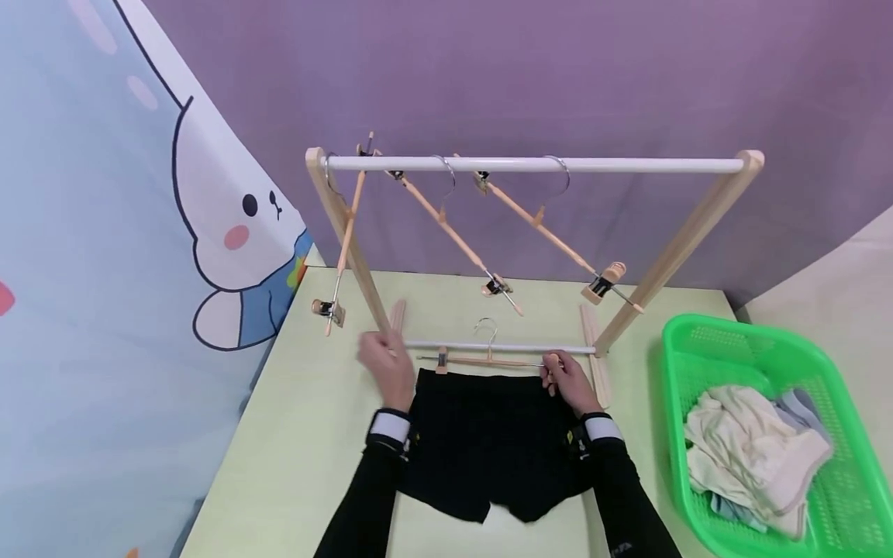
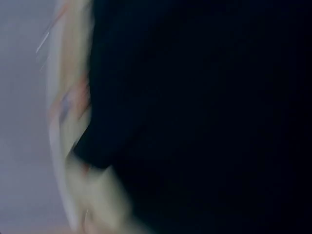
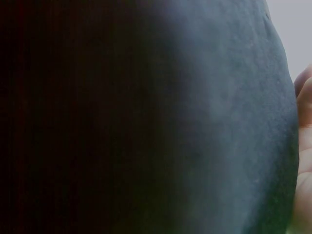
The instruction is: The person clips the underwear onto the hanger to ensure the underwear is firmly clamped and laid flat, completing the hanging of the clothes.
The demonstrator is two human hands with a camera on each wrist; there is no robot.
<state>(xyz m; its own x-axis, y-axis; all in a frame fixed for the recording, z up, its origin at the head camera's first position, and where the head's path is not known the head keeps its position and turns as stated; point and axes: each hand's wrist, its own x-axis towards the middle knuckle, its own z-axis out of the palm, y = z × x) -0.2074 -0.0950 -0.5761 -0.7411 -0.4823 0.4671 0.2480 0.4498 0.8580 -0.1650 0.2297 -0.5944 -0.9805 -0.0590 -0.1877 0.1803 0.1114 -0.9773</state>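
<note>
Black shorts [image 1: 491, 442] lie flat on the table, waistband toward the rack. Along the waistband runs a wooden clip hanger [image 1: 488, 361] with a metal hook; its left clip [image 1: 442, 359] sits at the waistband. My right hand [image 1: 568, 381] pinches the hanger's right clip, largely covered by the fingers. Blurred, my left hand [image 1: 388, 370] is left of the hanger's end, loosely curled with nothing seen in it, overlapping the foot of the rack's left post. Dark cloth [image 2: 195, 97] fills most of the left wrist view; in the right wrist view, fingers [image 3: 304, 122] show beside dark fabric.
A wooden rack with a white top bar [image 1: 628, 165] stands over the table's far side. Several clip hangers, such as a tilted hanger [image 1: 537, 221], hang from it. At right, a green basket [image 1: 673, 387] holds crumpled light clothes [image 1: 753, 449]. A purple backdrop [image 1: 488, 77] is behind.
</note>
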